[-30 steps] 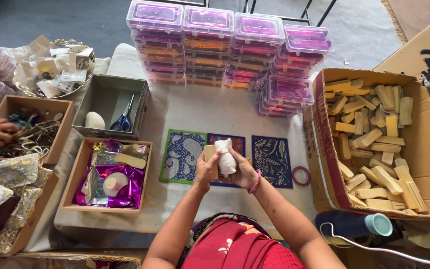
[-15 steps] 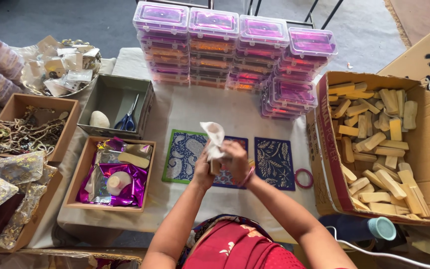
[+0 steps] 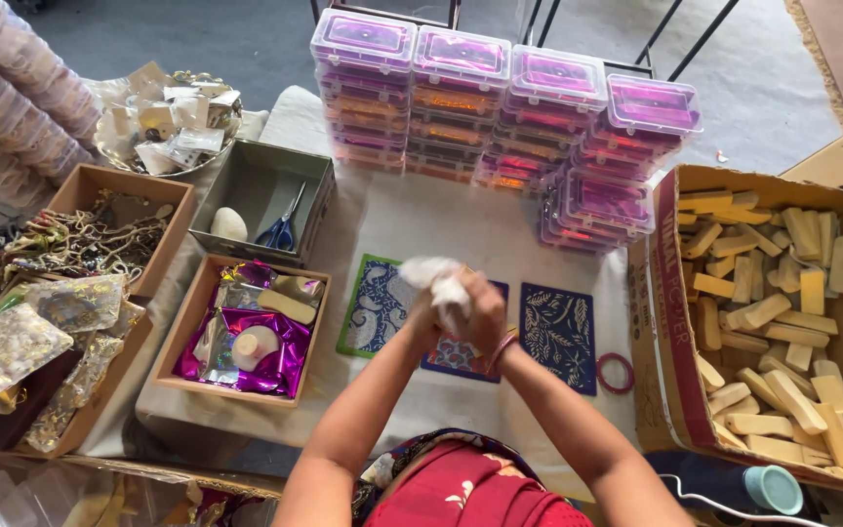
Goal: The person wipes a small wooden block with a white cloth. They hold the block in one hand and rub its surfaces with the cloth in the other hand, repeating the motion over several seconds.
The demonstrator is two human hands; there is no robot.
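Purple boxes (image 3: 500,107) behind hands' (image 3: 461,317) white cloth (image 3: 438,276).

Ahead of you, stacks of clear plastic boxes with purple lids (image 3: 500,107) line the cloth-covered desk (image 3: 461,224). To your right, a large cardboard box of pale wooden blocks (image 3: 782,322). To your left, a grey tray with blue-handled scissors (image 3: 280,229) and a white egg-shaped piece (image 3: 229,224), and a tray of purple foil (image 3: 246,346). A red bangle (image 3: 616,373) lies beside a dark blue patterned mat (image 3: 558,327).

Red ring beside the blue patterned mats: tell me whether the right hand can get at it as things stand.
Probably yes. The red ring lies bare on the cloth just off the right hand, nothing over it, though that hand is clasping a white wad with the left hand.
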